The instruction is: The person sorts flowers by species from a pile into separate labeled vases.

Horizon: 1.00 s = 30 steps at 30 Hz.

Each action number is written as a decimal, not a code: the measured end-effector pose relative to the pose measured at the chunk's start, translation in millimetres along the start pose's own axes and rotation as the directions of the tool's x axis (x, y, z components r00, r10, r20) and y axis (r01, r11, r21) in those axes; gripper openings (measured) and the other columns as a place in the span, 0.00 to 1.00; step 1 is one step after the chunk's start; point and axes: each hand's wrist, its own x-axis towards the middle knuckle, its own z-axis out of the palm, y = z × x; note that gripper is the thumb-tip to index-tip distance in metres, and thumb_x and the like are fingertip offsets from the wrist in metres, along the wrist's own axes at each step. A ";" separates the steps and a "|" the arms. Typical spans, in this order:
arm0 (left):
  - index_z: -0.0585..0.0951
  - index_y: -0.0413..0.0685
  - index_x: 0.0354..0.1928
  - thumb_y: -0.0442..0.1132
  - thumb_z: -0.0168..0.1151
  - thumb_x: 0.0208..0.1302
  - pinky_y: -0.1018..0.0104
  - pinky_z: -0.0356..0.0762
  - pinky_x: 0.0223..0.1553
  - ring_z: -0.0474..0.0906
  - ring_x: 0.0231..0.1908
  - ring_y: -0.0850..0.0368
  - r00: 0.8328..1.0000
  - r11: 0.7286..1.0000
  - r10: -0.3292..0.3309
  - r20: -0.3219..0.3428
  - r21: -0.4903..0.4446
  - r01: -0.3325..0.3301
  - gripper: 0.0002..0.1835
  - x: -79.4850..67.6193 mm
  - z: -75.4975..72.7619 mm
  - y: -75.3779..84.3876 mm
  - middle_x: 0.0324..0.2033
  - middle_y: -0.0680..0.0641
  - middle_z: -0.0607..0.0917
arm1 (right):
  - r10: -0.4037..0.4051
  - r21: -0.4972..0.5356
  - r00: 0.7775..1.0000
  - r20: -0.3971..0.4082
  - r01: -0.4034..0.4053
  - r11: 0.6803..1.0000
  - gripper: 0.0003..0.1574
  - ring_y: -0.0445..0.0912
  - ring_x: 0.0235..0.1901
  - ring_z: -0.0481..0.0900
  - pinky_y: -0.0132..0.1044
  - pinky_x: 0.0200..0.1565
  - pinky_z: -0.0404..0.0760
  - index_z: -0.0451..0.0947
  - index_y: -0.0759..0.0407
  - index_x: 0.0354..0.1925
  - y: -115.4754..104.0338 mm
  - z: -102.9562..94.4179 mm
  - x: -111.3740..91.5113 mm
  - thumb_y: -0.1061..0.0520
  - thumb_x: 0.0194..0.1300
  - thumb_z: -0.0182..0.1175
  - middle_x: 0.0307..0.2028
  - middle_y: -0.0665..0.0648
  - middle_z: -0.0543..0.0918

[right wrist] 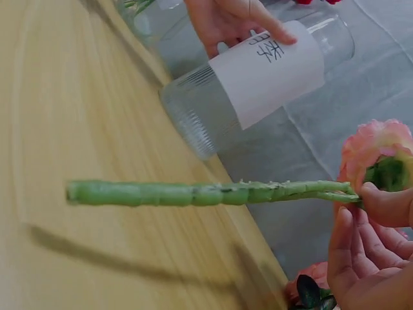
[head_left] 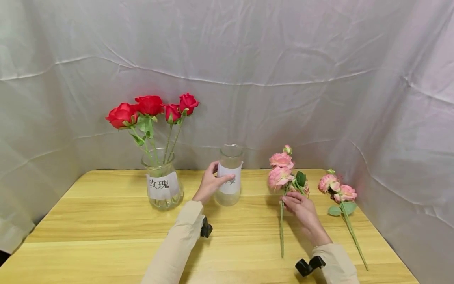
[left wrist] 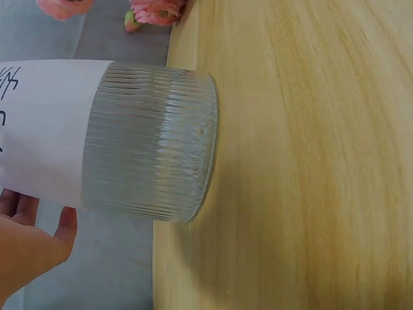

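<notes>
A ribbed glass vase (head_left: pixel 228 199) with a handwritten paper label (head_left: pixel 229 188) stands upright at the middle of the table. My left hand (head_left: pixel 209 184) holds it from the left, thumb across the label and fingers toward the far side. To the right, my right hand (head_left: pixel 303 213) pinches the stem of a pink flower spray (head_left: pixel 280 177) just below its blooms. The bare green stem (right wrist: pixel 161 194) points down over the tabletop, its cut end free in the right wrist view.
A second glass vase (head_left: pixel 164 201), also labelled, stands at the left with several red roses (head_left: pixel 149 105) in it. Another pink flower spray (head_left: pixel 349 221) lies near the table's right edge. Grey cloth (head_left: pixel 227 59) hangs behind the wooden table (head_left: pixel 106 225).
</notes>
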 end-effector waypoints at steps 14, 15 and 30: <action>0.67 0.42 0.66 0.42 0.73 0.54 0.49 0.68 0.59 0.70 0.57 0.46 1.000 1.000 -0.001 0.007 -0.003 0.001 0.39 -1.1 -0.4 -0.3 0.58 0.40 0.74 | -0.058 0.176 0.994 -0.092 0.074 0.982 0.21 0.36 0.37 0.82 0.29 0.43 0.80 0.64 0.75 0.57 -21.0 15.5 17.7 0.68 0.69 0.54 0.34 0.46 0.84; 0.67 0.42 0.66 0.42 0.73 0.54 0.49 0.68 0.59 0.70 0.57 0.46 1.000 1.000 -0.001 0.005 0.001 0.001 0.39 -0.8 -1.0 0.4 0.58 0.40 0.74 | -0.064 0.188 0.993 -0.094 0.081 0.979 0.21 0.36 0.36 0.82 0.29 0.44 0.80 0.64 0.74 0.58 -24.4 18.1 19.7 0.68 0.69 0.54 0.34 0.46 0.84; 0.68 0.43 0.65 0.41 0.74 0.54 0.50 0.69 0.59 0.70 0.57 0.47 1.000 1.000 -0.008 -0.008 0.012 0.008 0.37 0.4 0.1 0.4 0.57 0.41 0.75 | -0.118 0.420 0.976 -0.185 0.188 0.888 0.09 0.40 0.33 0.82 0.26 0.37 0.80 0.72 0.63 0.47 -91.6 40.2 48.1 0.68 0.68 0.55 0.34 0.54 0.83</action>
